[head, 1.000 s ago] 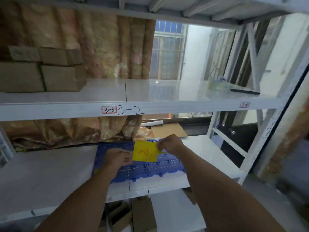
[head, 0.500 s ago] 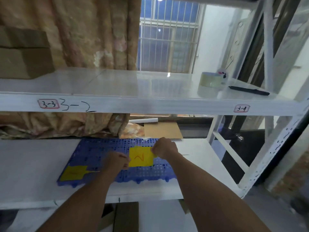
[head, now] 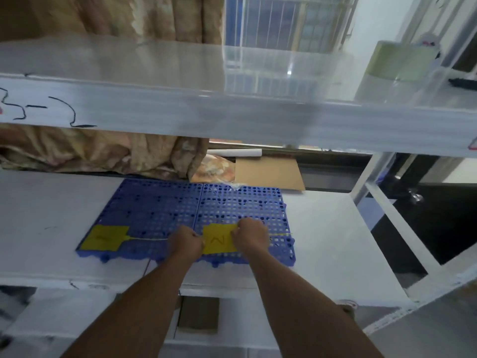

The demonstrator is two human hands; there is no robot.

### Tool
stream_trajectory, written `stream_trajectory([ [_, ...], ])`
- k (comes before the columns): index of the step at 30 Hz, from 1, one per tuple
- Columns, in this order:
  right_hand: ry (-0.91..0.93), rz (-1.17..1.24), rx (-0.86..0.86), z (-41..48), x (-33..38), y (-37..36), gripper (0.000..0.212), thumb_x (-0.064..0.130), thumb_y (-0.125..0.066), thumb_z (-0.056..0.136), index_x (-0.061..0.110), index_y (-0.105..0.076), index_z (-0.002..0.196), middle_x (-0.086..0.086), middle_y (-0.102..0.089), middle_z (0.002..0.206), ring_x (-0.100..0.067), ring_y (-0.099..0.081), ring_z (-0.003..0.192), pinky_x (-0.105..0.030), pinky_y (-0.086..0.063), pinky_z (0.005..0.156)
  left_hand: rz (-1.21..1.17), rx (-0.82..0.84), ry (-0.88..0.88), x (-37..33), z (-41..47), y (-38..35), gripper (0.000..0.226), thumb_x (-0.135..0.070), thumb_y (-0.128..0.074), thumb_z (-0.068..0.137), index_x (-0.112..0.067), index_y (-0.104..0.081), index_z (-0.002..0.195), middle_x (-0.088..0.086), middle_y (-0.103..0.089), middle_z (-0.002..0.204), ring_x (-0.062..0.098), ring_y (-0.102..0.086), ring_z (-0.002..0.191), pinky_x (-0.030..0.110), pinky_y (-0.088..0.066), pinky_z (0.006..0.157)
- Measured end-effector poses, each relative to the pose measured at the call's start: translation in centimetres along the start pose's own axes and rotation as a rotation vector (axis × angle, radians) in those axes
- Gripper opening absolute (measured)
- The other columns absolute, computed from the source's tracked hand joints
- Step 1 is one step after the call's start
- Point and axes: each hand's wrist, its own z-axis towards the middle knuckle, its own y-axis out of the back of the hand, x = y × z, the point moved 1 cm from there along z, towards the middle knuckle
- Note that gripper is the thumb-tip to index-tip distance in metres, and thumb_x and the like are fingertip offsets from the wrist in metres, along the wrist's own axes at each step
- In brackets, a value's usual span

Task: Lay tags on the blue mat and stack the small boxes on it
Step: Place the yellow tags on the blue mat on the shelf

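Note:
A blue perforated mat [head: 180,202] lies on the lower white shelf. One yellow tag [head: 104,237] lies flat on the mat's front left corner, its thin tie stretched to the right. A second yellow tag [head: 219,240] marked in red sits low over the mat's front right half. My left hand [head: 186,242] pinches its left edge and my right hand [head: 251,236] pinches its upper right edge. No small boxes are in view.
The upper white shelf [head: 232,109] crosses the view close overhead, with a tape roll [head: 401,60] and a dark pen [head: 463,82] at its right. Behind the mat hang a patterned curtain [head: 103,153] and a cardboard sheet [head: 268,173]. A white upright [head: 371,166] stands at right.
Both hands have lowered the second tag towards the front right part of the mat. My view has moved closer and lower; the brown boxes on the upper shelf have left the frame.

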Motion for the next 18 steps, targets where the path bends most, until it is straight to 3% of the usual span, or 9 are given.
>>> stream_trajectory([
  [3, 0.001, -0.040, -0.006, 0.3, 0.1, -1.4, 0.022, 0.020, -0.053, 0.091, 0.008, -0.069, 0.097, -0.013, -0.069, 0.101, -0.033, -0.063, 0.100, -0.035, -0.042, 0.071, 0.117, 0.017, 0.017, -0.4, -1.0, 0.2, 0.017, -0.011, -0.068, 0.087, -0.002, -0.072, 0.073, 0.024, -0.068, 0.074, 0.037, -0.069, 0.072, 0.038, -0.054, 0.058],
  [6, -0.009, -0.033, -0.007, 0.3, 0.3, -2.0, 0.021, 0.018, -0.053, 0.091, 0.006, -0.070, 0.095, -0.014, -0.070, 0.100, -0.033, -0.065, 0.098, -0.035, -0.048, 0.072, 0.180, -0.005, 0.003, -0.1, -1.3, 0.4, 0.010, -0.012, -0.069, 0.089, -0.005, -0.071, 0.082, 0.019, -0.068, 0.081, 0.034, -0.065, 0.074, 0.043, -0.061, 0.067],
  [11, -0.016, -0.033, -0.011, 0.4, 0.7, -2.6, 0.022, 0.021, -0.053, 0.093, 0.007, -0.069, 0.100, -0.013, -0.068, 0.106, -0.032, -0.062, 0.103, -0.036, -0.047, 0.080, 0.318, -0.016, -0.066, -2.0, -3.3, 2.0, 0.015, -0.008, -0.059, 0.097, -0.004, -0.073, 0.091, 0.027, -0.067, 0.088, 0.034, -0.068, 0.082, 0.046, -0.055, 0.063],
  [16, -0.019, -0.031, -0.015, 0.3, 1.1, -3.5, 0.027, 0.024, -0.049, 0.097, 0.007, -0.067, 0.109, -0.013, -0.066, 0.112, -0.032, -0.060, 0.106, -0.040, -0.048, 0.087, 0.459, -0.052, -0.110, -2.6, -3.7, 2.1, 0.021, -0.007, -0.050, 0.101, -0.002, -0.070, 0.101, 0.023, -0.068, 0.100, 0.033, -0.067, 0.089, 0.048, -0.051, 0.064],
  [18, 0.006, -0.070, -0.025, 0.1, 1.1, -3.8, 0.029, 0.027, -0.049, 0.099, 0.008, -0.065, 0.114, -0.012, -0.064, 0.116, -0.032, -0.058, 0.110, -0.040, -0.046, 0.090, 0.507, -0.066, -0.119, -2.4, -3.7, 1.7, 0.020, -0.007, -0.049, 0.102, -0.004, -0.068, 0.101, 0.020, -0.066, 0.101, 0.032, -0.065, 0.086, 0.040, -0.045, 0.060],
])
